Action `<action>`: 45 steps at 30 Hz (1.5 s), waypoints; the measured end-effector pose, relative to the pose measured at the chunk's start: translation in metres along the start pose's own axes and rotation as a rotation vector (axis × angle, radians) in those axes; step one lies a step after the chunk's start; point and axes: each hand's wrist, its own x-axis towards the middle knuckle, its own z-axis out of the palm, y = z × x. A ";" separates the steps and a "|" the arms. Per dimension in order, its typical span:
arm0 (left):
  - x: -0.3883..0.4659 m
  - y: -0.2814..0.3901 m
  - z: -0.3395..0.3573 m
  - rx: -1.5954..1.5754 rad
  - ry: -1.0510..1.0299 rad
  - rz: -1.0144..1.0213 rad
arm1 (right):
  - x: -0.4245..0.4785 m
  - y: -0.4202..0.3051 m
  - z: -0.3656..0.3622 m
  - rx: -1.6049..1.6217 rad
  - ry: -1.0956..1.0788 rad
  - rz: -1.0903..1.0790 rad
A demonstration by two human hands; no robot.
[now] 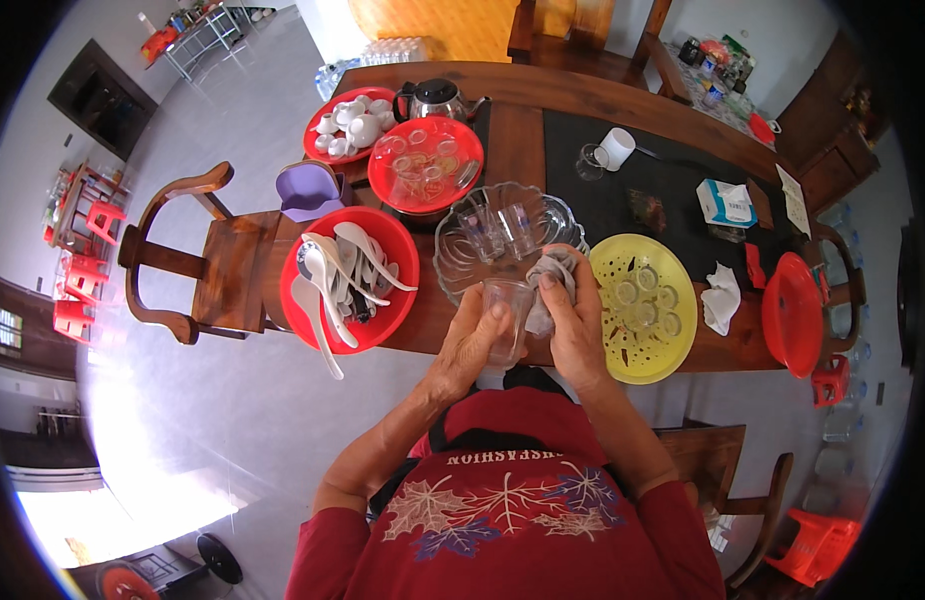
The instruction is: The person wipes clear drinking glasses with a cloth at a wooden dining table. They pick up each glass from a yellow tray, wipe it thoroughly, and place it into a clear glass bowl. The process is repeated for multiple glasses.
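Observation:
My left hand (468,341) holds a clear glass tumbler (509,319) in front of my chest, at the table's near edge. Bunched in my right hand (575,315), a grey cloth (550,289) touches the tumbler's right side by the rim. Just beyond both hands, a large clear glass bowl (449,255) with a scalloped rim holds several tumblers (515,225) lying on their sides. To the right sits a yellow plastic basin (608,352) with several small glasses (646,311). On the left a red basin (402,330) is heaped with white spoons (321,281).
Red trays of glasses (425,199) and a white tea set (363,129) stand at the back left beside a kettle (436,97). A tissue box (725,202), white cup (617,148), crumpled tissue (721,300) and red basin (792,315) lie rightward. A wooden chair (233,262) stands left.

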 end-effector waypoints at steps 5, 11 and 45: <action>0.015 -0.021 0.006 -0.321 0.145 0.077 | -0.010 0.013 0.004 -0.512 0.008 -0.437; 0.020 -0.048 -0.011 -0.563 0.066 0.045 | -0.028 0.012 0.008 -0.751 -0.123 -0.694; 0.018 -0.032 -0.001 -0.641 0.034 -0.041 | -0.003 0.010 0.009 -0.357 0.059 -0.294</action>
